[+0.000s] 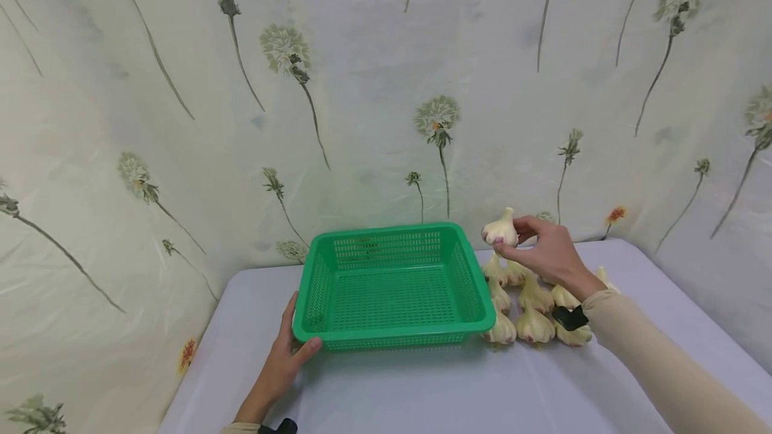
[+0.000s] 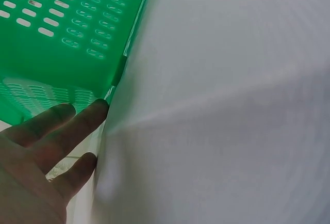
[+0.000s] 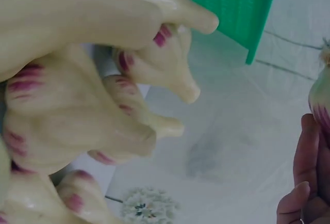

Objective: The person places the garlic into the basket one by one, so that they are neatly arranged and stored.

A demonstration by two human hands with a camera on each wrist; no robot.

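Note:
My right hand pinches a garlic bulb, white with purple marks, between thumb and fingertips. It holds the bulb in the air just beyond the right rim of a green plastic basket. Several more garlic bulbs sit in rows on the table under that hand, partly hidden by the wrist; the right wrist view shows some garlic bulbs close up. At the basket's front left corner, my left hand rests with its thumb along the front rim. Its fingers reach nearly straight against the basket's side.
A pale cloth covers the table. Behind and at both sides hangs a curtain printed with dandelions, close to the table's back edge. The basket has slotted walls and nothing lies inside it.

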